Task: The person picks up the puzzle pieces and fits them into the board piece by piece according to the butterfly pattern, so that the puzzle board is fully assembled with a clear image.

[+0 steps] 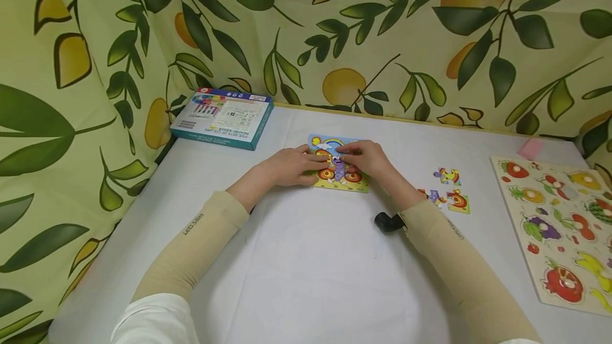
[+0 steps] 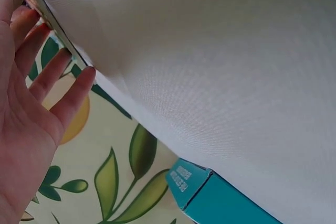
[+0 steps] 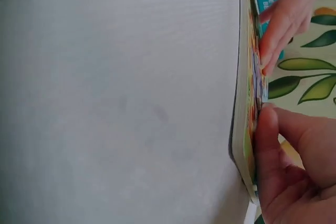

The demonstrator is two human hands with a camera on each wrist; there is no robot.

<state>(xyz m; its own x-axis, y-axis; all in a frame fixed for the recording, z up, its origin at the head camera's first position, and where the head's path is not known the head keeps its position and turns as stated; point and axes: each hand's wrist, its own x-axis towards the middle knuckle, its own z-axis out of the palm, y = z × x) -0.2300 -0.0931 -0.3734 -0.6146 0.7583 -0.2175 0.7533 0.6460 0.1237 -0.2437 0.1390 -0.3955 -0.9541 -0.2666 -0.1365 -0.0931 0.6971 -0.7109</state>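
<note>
A small jigsaw puzzle board (image 1: 351,185) with a butterfly, sun and rainbow picture lies flat on the white table. My left hand (image 1: 292,166) rests across its left side, fingers stretched out and fingertips on the picture; the left wrist view shows these fingers (image 2: 68,90) spread along the board's edge. On the board's right half, my right hand (image 1: 368,158) has thumb and index finger brought together at a puzzle piece (image 1: 339,169) by the butterfly's purple body. Seen edge-on in the right wrist view, the board (image 3: 242,103) has the right thumb (image 3: 266,135) at its surface.
Loose puzzle pieces (image 1: 458,201) lie right of the board, partly behind my right forearm. A wooden fruit board (image 1: 540,248) and a pink block (image 1: 530,148) are at the far right. A teal-edged box (image 1: 217,118) stands back left. Near my right sleeve is a black object (image 1: 388,222).
</note>
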